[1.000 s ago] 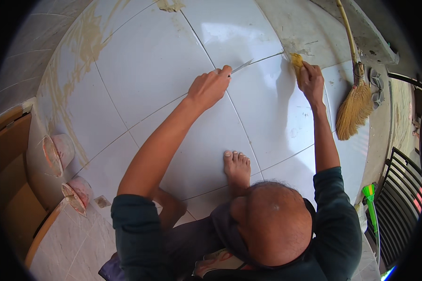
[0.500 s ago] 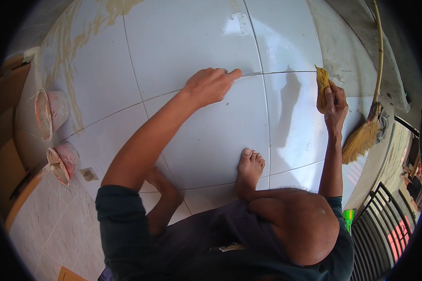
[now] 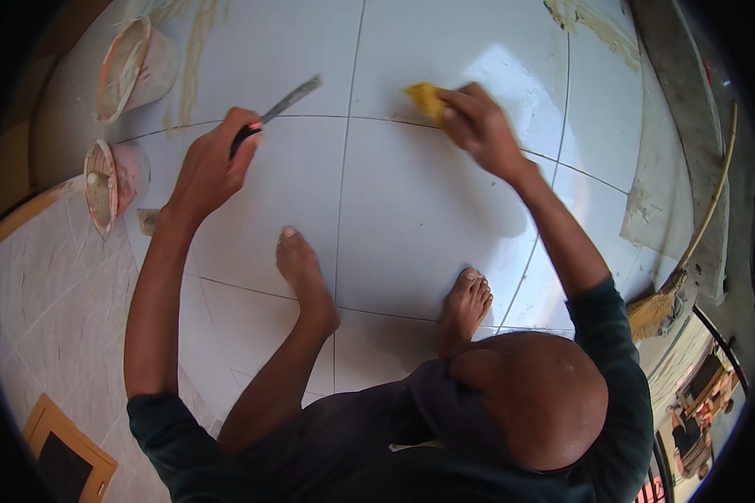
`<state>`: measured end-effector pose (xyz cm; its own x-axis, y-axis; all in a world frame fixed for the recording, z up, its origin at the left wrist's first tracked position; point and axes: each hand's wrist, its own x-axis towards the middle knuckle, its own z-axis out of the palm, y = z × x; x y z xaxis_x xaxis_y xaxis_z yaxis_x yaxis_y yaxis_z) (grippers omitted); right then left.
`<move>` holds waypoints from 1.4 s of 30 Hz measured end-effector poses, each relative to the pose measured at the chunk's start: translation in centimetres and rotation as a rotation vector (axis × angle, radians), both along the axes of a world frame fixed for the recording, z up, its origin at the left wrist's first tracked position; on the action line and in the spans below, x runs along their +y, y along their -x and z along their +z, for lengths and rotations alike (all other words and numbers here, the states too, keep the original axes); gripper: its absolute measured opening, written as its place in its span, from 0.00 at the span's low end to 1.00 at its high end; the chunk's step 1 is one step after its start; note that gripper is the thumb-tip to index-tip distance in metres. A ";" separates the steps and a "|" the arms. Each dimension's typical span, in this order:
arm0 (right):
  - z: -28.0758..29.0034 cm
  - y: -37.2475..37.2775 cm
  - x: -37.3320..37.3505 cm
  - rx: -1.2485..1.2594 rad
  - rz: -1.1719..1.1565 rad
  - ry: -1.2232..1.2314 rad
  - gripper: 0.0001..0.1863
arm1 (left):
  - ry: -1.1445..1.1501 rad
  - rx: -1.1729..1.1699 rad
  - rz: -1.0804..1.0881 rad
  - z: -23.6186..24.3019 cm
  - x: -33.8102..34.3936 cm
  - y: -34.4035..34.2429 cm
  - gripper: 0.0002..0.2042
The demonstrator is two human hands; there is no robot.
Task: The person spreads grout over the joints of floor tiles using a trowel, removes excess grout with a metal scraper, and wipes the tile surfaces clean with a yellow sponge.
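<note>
My left hand [image 3: 214,163] is closed around the dark handle of a knife [image 3: 289,99]. Its narrow blade points up and to the right, above the white tiled floor [image 3: 394,193]. A red spot shows on the handle by my thumb. On the right, my right hand [image 3: 482,130] grips a crumpled yellow cloth [image 3: 426,102] between thumb and fingers, near a dark joint line between tiles. Whether the cloth touches the floor I cannot tell.
Two stained buckets [image 3: 155,71] [image 3: 126,180] stand at the left, by a small floor drain [image 3: 148,221]. Beige smears [image 3: 195,63] mark the far tiles. A straw broom [image 3: 658,310] leans at the right beside a concrete ledge [image 3: 675,109]. My bare feet [image 3: 302,264] rest on the tiles.
My left hand has lifted from the joint line and moved left, showing the blade. My right hand has brought the yellow cloth leftward. The view has shifted, and my left foot is further forward.
</note>
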<state>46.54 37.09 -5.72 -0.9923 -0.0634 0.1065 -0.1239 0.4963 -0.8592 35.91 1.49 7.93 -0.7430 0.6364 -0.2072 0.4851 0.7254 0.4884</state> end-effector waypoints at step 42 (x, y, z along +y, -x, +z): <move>-7.6 7.8 -22.4 0.249 0.046 -0.297 0.17 | -0.185 -0.018 0.945 6.8 -12.1 -25.3 0.10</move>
<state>38.70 14.70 -13.30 -0.9338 -0.1716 0.3140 -0.3386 0.7078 -0.6200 61.18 -10.64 14.77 -0.9632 -0.1995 -0.1803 -0.2689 0.7235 0.6358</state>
